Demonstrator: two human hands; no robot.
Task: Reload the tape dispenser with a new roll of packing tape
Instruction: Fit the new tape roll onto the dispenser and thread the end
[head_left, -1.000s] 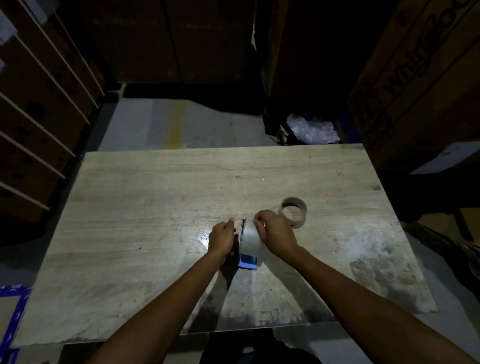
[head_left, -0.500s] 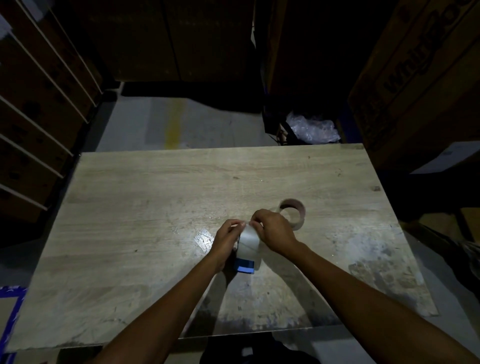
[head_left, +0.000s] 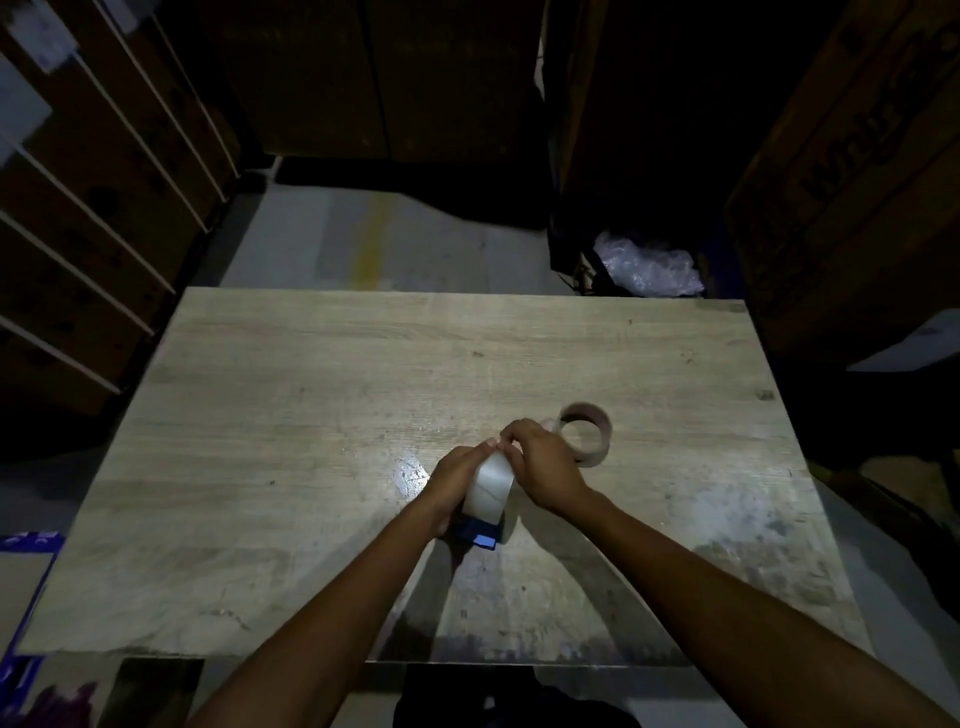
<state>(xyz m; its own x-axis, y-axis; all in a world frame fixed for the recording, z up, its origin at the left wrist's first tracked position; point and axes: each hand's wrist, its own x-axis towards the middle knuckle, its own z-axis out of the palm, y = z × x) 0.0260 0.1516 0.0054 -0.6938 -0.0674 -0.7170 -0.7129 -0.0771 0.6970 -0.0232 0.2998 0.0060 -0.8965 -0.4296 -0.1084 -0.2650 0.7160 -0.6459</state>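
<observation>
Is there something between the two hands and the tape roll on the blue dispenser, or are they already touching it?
Nothing visible blocks them. The left hand and right hand both touch the tape roll on the blue dispenser. The empty core lies apart, behind.

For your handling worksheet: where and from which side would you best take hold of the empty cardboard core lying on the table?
Probably pinch the empty cardboard core by its thin wall, from above: it seems to lie with its open hole facing up, so one finger can drop inside, thumb outside. Come from its far right side, away from the right hand.

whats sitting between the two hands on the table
In the head view, the tape roll on the blue dispenser sits between the left hand and right hand, both gripping it.
</observation>
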